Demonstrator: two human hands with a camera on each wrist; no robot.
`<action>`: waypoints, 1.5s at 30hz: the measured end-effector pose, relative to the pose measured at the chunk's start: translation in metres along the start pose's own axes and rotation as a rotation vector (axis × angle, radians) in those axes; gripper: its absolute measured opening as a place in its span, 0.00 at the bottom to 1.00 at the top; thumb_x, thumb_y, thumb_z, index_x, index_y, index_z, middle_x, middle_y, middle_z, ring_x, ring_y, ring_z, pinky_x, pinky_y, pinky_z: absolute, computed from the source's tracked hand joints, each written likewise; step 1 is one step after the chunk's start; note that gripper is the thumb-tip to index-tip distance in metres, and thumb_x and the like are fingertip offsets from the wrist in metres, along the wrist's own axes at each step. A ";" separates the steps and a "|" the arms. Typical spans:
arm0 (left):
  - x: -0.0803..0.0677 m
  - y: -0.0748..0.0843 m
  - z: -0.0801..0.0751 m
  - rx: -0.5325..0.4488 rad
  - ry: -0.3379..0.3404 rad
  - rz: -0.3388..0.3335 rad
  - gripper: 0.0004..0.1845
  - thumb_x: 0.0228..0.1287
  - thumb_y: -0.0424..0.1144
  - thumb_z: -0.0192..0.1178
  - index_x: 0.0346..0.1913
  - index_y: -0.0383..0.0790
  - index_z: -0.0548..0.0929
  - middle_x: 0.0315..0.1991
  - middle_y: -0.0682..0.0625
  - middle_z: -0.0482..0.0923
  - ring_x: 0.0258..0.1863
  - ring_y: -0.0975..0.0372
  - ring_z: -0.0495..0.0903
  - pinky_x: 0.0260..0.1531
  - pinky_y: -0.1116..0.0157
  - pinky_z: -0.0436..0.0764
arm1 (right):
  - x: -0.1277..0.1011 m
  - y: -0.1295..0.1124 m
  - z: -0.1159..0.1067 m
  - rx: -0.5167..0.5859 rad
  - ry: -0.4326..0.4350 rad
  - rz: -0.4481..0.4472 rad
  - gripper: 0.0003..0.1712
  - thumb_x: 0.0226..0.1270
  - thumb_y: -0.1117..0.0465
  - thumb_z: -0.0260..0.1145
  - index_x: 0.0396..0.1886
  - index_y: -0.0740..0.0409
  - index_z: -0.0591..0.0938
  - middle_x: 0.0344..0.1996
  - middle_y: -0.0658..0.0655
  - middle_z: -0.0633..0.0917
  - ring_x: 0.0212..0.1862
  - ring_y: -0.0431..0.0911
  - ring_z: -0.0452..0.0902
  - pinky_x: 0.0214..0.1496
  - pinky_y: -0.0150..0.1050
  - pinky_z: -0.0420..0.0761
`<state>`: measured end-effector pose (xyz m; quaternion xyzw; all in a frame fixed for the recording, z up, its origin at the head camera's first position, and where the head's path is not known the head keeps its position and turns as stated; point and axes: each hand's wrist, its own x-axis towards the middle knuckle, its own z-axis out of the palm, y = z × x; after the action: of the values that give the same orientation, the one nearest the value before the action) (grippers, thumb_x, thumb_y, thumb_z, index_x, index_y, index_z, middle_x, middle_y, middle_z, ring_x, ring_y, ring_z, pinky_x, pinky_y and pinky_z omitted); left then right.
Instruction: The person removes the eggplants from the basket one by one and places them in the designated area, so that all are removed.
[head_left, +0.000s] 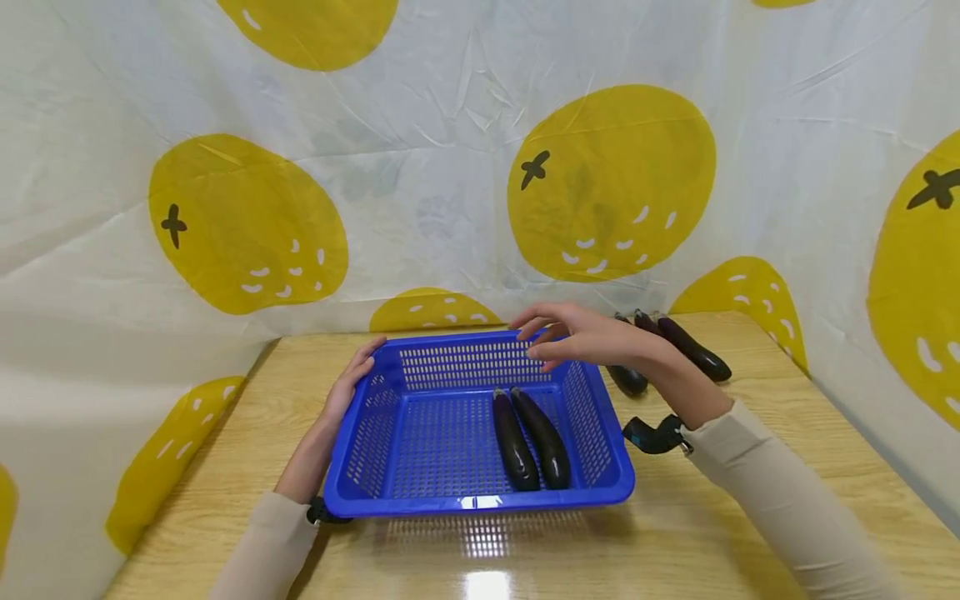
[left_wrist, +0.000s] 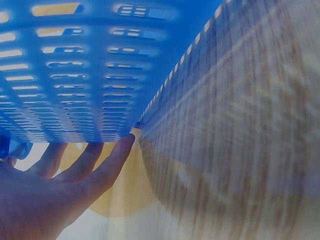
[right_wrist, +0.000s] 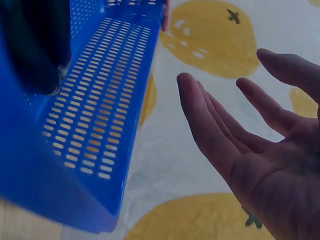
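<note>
One rectangular blue perforated plastic basket (head_left: pixel 480 503) stands on a light wood-grained table (head_left: pixel 277 408), centred between the left and right edges. Its walls and floor are slotted, and its smooth, solid rim reflects light along the near side. Two long, glossy, purple-black eggplants (head_left: pixel 516 446) lie side by side in the basket's right half, slim stem ends towards the far wall, thicker rounded ends by the near wall; both skins carry bright highlights. Three similar eggplants, the loose group (head_left: pixel 696 350), lie towards the table's far right corner, partly covered by the right forearm. The left hand (head_left: pixel 348 383) touches the basket at its far left corner, fingers spread and extended; some fingertips are hidden. The right hand (head_left: pixel 577 333) is above the basket's far right corner, fingers parted and loosely bent, thumb apart, nothing in its grasp. A white cloth (head_left: pixel 450 92) printed with yellow fruit hangs beyond the table's far edge.
</note>
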<state>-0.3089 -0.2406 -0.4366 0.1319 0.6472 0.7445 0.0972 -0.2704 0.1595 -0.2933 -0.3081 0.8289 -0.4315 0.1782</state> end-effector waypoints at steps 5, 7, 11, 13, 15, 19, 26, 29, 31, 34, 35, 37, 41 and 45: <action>0.000 0.000 0.000 0.005 0.011 -0.001 0.29 0.86 0.43 0.32 0.84 0.43 0.47 0.77 0.48 0.55 0.66 0.66 0.69 0.62 0.71 0.74 | 0.025 -0.012 0.006 -0.019 -0.205 0.137 0.29 0.77 0.55 0.63 0.74 0.55 0.70 0.64 0.66 0.78 0.56 0.52 0.84 0.53 0.48 0.87; 0.001 0.000 0.000 0.014 0.013 0.004 0.29 0.86 0.42 0.32 0.84 0.42 0.47 0.77 0.48 0.55 0.66 0.66 0.69 0.62 0.71 0.74 | 0.033 -0.013 0.009 -0.031 -0.268 0.207 0.29 0.77 0.54 0.64 0.73 0.55 0.70 0.63 0.65 0.79 0.56 0.53 0.84 0.54 0.49 0.87; 0.001 0.000 -0.001 0.019 0.014 0.003 0.29 0.86 0.43 0.32 0.84 0.42 0.47 0.78 0.47 0.55 0.65 0.66 0.69 0.61 0.70 0.74 | 0.046 -0.012 0.015 -0.039 -0.335 0.338 0.26 0.75 0.53 0.65 0.69 0.52 0.74 0.58 0.65 0.81 0.56 0.57 0.83 0.53 0.52 0.87; 0.001 0.000 -0.001 0.017 0.012 0.000 0.30 0.86 0.43 0.32 0.84 0.42 0.46 0.79 0.46 0.53 0.66 0.66 0.69 0.62 0.70 0.74 | 0.051 -0.011 0.019 -0.046 -0.363 0.394 0.25 0.74 0.53 0.67 0.67 0.51 0.75 0.57 0.66 0.81 0.54 0.59 0.84 0.52 0.52 0.88; 0.001 0.000 -0.001 0.017 0.011 0.002 0.30 0.86 0.43 0.32 0.84 0.42 0.46 0.80 0.45 0.52 0.66 0.67 0.69 0.62 0.71 0.73 | 0.056 -0.009 0.022 -0.047 -0.384 0.440 0.24 0.73 0.52 0.69 0.65 0.49 0.77 0.56 0.68 0.81 0.52 0.59 0.85 0.50 0.53 0.88; 0.001 0.000 -0.001 0.006 0.010 0.012 0.30 0.86 0.43 0.32 0.84 0.42 0.46 0.80 0.46 0.52 0.66 0.67 0.68 0.63 0.71 0.73 | 0.062 -0.003 0.028 -0.053 -0.423 0.504 0.22 0.72 0.50 0.70 0.62 0.48 0.79 0.56 0.70 0.81 0.50 0.59 0.85 0.46 0.53 0.89; -0.001 0.000 -0.002 0.004 0.015 0.005 0.29 0.87 0.44 0.33 0.83 0.44 0.49 0.75 0.51 0.59 0.65 0.66 0.71 0.60 0.69 0.77 | 0.070 0.007 0.036 -0.055 -0.511 0.574 0.22 0.72 0.50 0.69 0.62 0.51 0.80 0.53 0.71 0.84 0.49 0.59 0.86 0.43 0.54 0.89; -0.002 0.000 -0.002 -0.001 0.010 0.008 0.29 0.87 0.45 0.33 0.84 0.44 0.48 0.74 0.52 0.59 0.66 0.66 0.71 0.60 0.69 0.76 | 0.073 0.009 0.038 -0.059 -0.533 0.579 0.22 0.72 0.51 0.69 0.63 0.50 0.80 0.52 0.70 0.84 0.50 0.59 0.86 0.44 0.54 0.89; -0.002 0.000 -0.002 -0.003 0.006 0.008 0.29 0.87 0.45 0.33 0.84 0.45 0.48 0.74 0.53 0.59 0.66 0.66 0.70 0.61 0.69 0.76 | 0.076 0.010 0.040 -0.061 -0.551 0.581 0.23 0.73 0.52 0.69 0.65 0.50 0.80 0.52 0.69 0.84 0.50 0.59 0.86 0.45 0.54 0.89; -0.002 0.000 -0.002 -0.004 0.008 0.006 0.29 0.87 0.46 0.33 0.84 0.45 0.48 0.75 0.52 0.59 0.66 0.66 0.70 0.61 0.69 0.76 | 0.079 0.011 0.044 -0.063 -0.582 0.589 0.25 0.74 0.53 0.68 0.67 0.51 0.79 0.52 0.68 0.84 0.51 0.60 0.86 0.46 0.53 0.89; -0.002 0.000 -0.002 -0.004 0.007 0.006 0.29 0.87 0.46 0.33 0.84 0.45 0.48 0.75 0.51 0.59 0.66 0.66 0.70 0.61 0.69 0.76 | 0.080 0.011 0.045 -0.061 -0.591 0.597 0.25 0.74 0.53 0.68 0.67 0.52 0.79 0.52 0.68 0.84 0.52 0.60 0.86 0.46 0.53 0.89; -0.002 0.000 -0.001 -0.004 0.010 0.005 0.29 0.87 0.46 0.34 0.84 0.45 0.48 0.76 0.50 0.58 0.66 0.66 0.70 0.61 0.69 0.76 | 0.082 0.011 0.048 -0.059 -0.610 0.607 0.25 0.74 0.55 0.68 0.68 0.53 0.79 0.52 0.68 0.84 0.52 0.61 0.85 0.46 0.53 0.89; 0.000 0.000 -0.001 -0.004 0.011 0.007 0.29 0.86 0.44 0.34 0.84 0.44 0.48 0.79 0.46 0.54 0.65 0.67 0.70 0.61 0.70 0.75 | 0.085 0.013 0.053 -0.047 -0.630 0.612 0.25 0.74 0.57 0.68 0.68 0.56 0.79 0.52 0.69 0.84 0.51 0.62 0.86 0.46 0.51 0.89; 0.000 0.000 -0.001 0.009 0.015 0.007 0.29 0.86 0.43 0.33 0.84 0.44 0.47 0.80 0.45 0.51 0.65 0.67 0.69 0.61 0.71 0.74 | 0.088 0.017 0.057 -0.026 -0.625 0.601 0.23 0.75 0.59 0.66 0.67 0.58 0.79 0.50 0.68 0.85 0.51 0.63 0.86 0.46 0.49 0.89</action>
<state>-0.3091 -0.2410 -0.4371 0.1291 0.6507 0.7430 0.0894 -0.3100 0.0737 -0.3425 -0.1710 0.7934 -0.2357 0.5344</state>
